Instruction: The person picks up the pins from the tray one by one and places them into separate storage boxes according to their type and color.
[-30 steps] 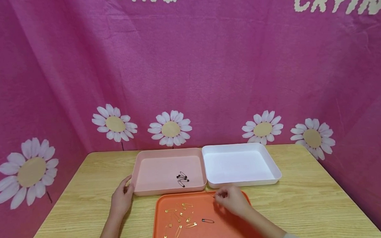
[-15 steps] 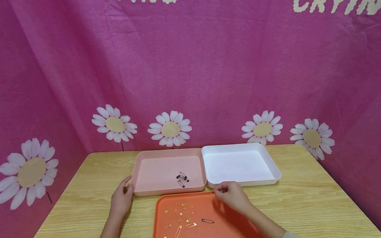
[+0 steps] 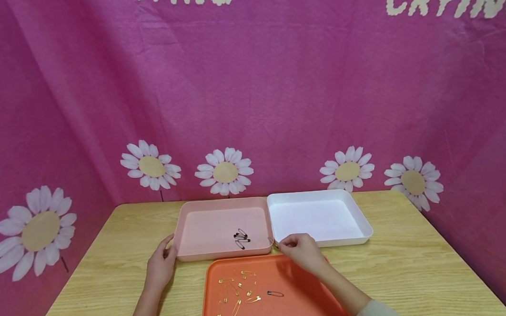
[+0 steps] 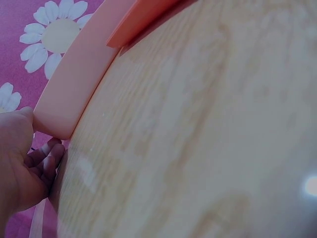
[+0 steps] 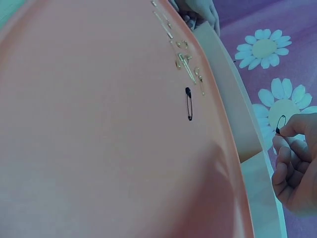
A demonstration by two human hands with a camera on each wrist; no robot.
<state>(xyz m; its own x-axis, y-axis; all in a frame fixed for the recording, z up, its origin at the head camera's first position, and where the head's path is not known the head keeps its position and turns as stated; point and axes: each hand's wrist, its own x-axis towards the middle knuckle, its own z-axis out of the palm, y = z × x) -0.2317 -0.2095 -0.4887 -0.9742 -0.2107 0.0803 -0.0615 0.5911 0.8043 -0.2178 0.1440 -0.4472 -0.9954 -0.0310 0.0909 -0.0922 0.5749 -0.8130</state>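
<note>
My right hand (image 3: 303, 253) pinches a black safety pin (image 5: 281, 122) between thumb and forefinger, near the meeting corner of the pink tray (image 3: 188, 228) and the white tray (image 3: 359, 219). Several black safety pins (image 3: 241, 237) lie heaped in the pink tray. My left hand (image 3: 161, 263) holds that tray at its left end, thumb near the rim and fingers curled by its lower edge in the left wrist view. On the orange tray (image 3: 287, 313) nearer me are several gold safety pins (image 3: 237, 307) and a single black safety pin (image 3: 275, 294).
The trays stand on a wooden table (image 3: 413, 264), pink and white side by side behind the orange one. A magenta curtain (image 3: 275, 90) with printed daisies hangs close behind the table and along its sides.
My right hand has moved away from me and slightly left, from over the orange tray's far edge to the corner between the other two trays. My left hand stays at the pink tray.
</note>
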